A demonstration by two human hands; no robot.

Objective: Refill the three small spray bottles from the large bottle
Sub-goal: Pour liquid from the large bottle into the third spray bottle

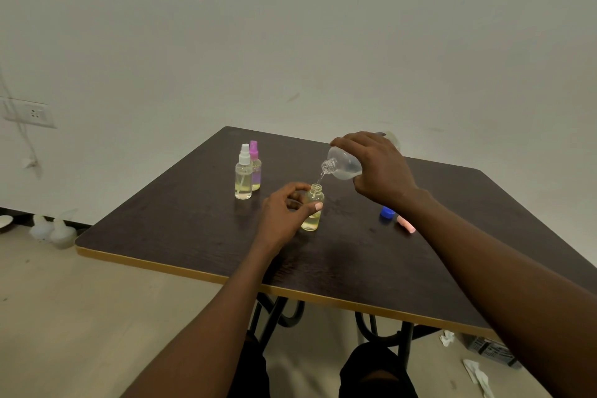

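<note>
My right hand (376,168) grips the large clear bottle (344,165), tilted with its open neck down to the left. A thin stream of liquid runs from it into an uncapped small bottle (312,215) with yellowish liquid, which stands upright on the table. My left hand (284,213) holds that small bottle between thumb and fingers. Two capped small spray bottles stand together further left: one with a white sprayer (243,173) and, behind it, one with a pink sprayer (255,165).
A blue cap (387,213) and a pink spray cap (406,224) lie on the dark table (193,220) by my right wrist. White containers (53,229) sit on the floor at left. Papers and a box lie on the floor at lower right.
</note>
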